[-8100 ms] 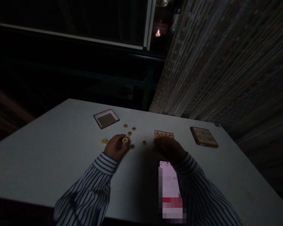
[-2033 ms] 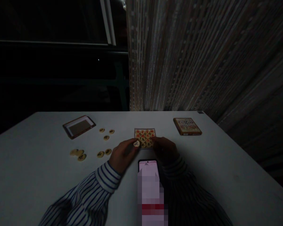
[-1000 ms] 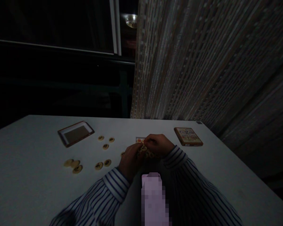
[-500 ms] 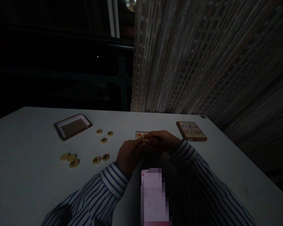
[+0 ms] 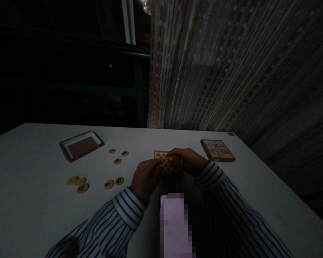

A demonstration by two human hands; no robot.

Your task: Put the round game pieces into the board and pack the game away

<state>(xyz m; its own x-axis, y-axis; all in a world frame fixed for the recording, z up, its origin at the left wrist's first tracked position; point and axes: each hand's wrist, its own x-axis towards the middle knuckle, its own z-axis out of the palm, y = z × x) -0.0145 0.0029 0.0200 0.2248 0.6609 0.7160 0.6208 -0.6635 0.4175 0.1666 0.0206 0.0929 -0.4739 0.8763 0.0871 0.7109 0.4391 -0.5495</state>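
Note:
Over a small box [image 5: 156, 152] of xiangqi pieces, my two hands face each other at the middle of the table. My right hand [image 5: 187, 159] has its fingertips closed at the edge of a round black-marked xiangqi piece [image 5: 169, 161]. Red-marked pieces [image 5: 160, 155] show at the far end of the box. My left hand [image 5: 147, 175] bends its fingers in at the box's left side; what they grip there is hidden in shadow. Loose xiangqi pieces lie left of it, two [image 5: 119, 181] close by and three [image 5: 117, 161] farther back.
On the white table [image 5: 134, 222], three overlapping pieces [image 5: 80, 182] lie at the left. A shallow open tray [image 5: 83, 144] stands at the back left, a decorated lid [image 5: 218, 149] at the right. A lit phone [image 5: 174, 222] lies near me. Behind hangs a string curtain [image 5: 193, 71].
My hands have come slightly apart, uncovering the black-marked piece and more of the box's contents between them. The whole view has shifted a little.

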